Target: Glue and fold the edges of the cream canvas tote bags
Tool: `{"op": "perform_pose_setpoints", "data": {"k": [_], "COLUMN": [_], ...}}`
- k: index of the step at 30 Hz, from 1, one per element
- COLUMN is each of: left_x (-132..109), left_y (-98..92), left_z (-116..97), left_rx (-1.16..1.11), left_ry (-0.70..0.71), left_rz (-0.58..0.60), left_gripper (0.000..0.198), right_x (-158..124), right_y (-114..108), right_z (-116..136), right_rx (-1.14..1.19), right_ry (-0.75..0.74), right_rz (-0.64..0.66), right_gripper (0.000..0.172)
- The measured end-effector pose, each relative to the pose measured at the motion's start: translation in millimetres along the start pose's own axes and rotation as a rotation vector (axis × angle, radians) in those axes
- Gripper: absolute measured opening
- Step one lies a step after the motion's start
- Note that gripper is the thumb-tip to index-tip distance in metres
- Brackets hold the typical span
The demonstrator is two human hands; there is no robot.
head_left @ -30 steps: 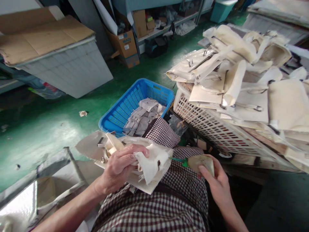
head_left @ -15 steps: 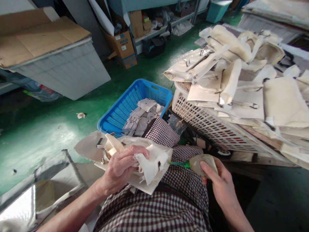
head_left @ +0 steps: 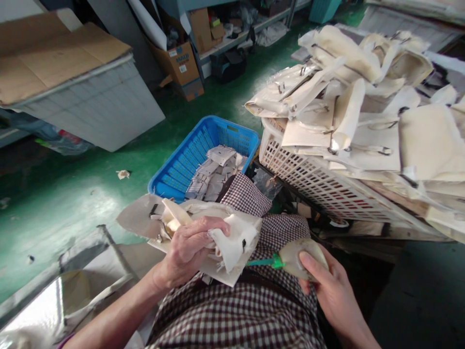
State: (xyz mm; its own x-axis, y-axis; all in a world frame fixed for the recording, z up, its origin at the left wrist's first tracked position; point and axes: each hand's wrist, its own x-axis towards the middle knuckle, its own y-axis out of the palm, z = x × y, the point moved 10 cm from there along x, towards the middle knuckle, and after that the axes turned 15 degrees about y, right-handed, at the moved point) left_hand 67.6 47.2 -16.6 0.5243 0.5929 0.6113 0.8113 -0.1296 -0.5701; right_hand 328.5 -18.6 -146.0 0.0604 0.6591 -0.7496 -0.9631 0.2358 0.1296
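Above my checkered lap, my left hand (head_left: 192,247) grips a cream fabric piece (head_left: 236,242) with a small black fitting and frayed edges. The fingers press on its top, and other stiff cream layers lie under and beside it. My right hand (head_left: 332,274) is closed around a squeeze bottle (head_left: 300,259), a translucent yellowish one with a green nozzle collar. The bottle lies tilted sideways, its thin green tip pointing left to the edge of the fabric piece. Whether the tip touches the fabric is hidden under the edge.
A blue basket (head_left: 163,174) with several grey-white pieces stands on the green floor ahead. At the right, a white crate (head_left: 290,162) is heaped with cream pieces (head_left: 374,121). A large white bin (head_left: 105,99) bears cardboard at the left. A carton (head_left: 185,65) stands farther back.
My right hand has brought the bottle slightly left and down, its nozzle now closer under the fabric's edge. The left hand, still holding the piece, has shifted slightly right in view.
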Motion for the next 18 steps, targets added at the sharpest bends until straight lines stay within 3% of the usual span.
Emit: {"op": "perform_pose_setpoints", "data": {"k": [6,13,18], "left_x": [-0.5,-0.5,-3.4], "left_y": [-4.0,-2.2,-4.2], "left_z": [2.2,6.4,9.3], "left_rx": [0.021,0.017,0.005], "left_ry": [-0.032,-0.064,-0.049], "left_rz": [-0.018,-0.014,-0.046], "left_gripper": [0.025,0.028,0.024], "right_x": [-6.2,-6.6,-18.1], "right_y": [8.4,0.2,3.5], "right_z": [-1.1,1.6,-0.4], "right_rx": [0.017,-0.007,0.056], "right_ry": [0.012,-0.023,0.035], "right_rz": [0.033,-0.008,-0.044], "right_gripper": [0.031,0.030,0.033]}}
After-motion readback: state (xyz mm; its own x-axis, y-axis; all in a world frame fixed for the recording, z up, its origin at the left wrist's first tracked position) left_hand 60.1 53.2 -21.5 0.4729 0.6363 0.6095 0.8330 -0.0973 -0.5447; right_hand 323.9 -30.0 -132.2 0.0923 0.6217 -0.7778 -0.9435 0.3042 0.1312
